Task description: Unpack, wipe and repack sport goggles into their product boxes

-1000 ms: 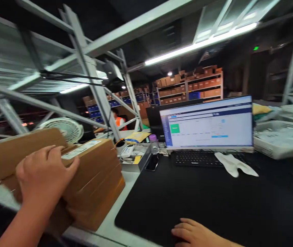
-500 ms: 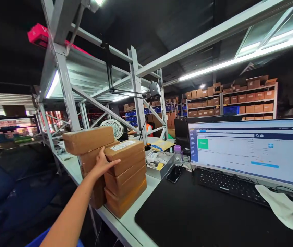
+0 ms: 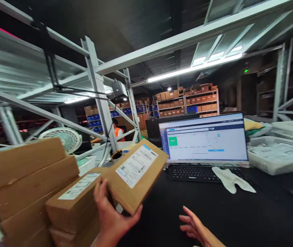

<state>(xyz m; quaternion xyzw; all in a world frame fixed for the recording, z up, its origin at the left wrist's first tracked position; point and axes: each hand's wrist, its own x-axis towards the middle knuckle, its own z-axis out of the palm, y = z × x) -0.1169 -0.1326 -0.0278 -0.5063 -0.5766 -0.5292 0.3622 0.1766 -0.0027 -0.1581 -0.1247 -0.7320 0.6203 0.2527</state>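
My left hand [image 3: 115,212] grips a brown cardboard box [image 3: 146,183] by its near end, thumb on one side and fingers on the other. The box is tilted, raised beside the stack, and its white shipping label [image 3: 137,165] faces up. My right hand [image 3: 194,226] is over the black desk mat, fingers apart and holding nothing. Just left of the held box stands another labelled carton [image 3: 69,209] on top of a stack. Farther left rises a taller stack of brown boxes [image 3: 25,168].
A monitor [image 3: 203,140] stands behind a black keyboard [image 3: 187,172], with a white cloth [image 3: 232,180] over the keyboard's edge. White plastic baskets [image 3: 272,154] holding bags are at right. A metal rack post [image 3: 98,92] and a white fan [image 3: 64,139] are behind the boxes. A person in orange [image 3: 118,132] sits beyond.
My left hand has lifted the top labelled box off the near stack and brought it right, over the desk. My right hand has come into view. The camera has turned right.
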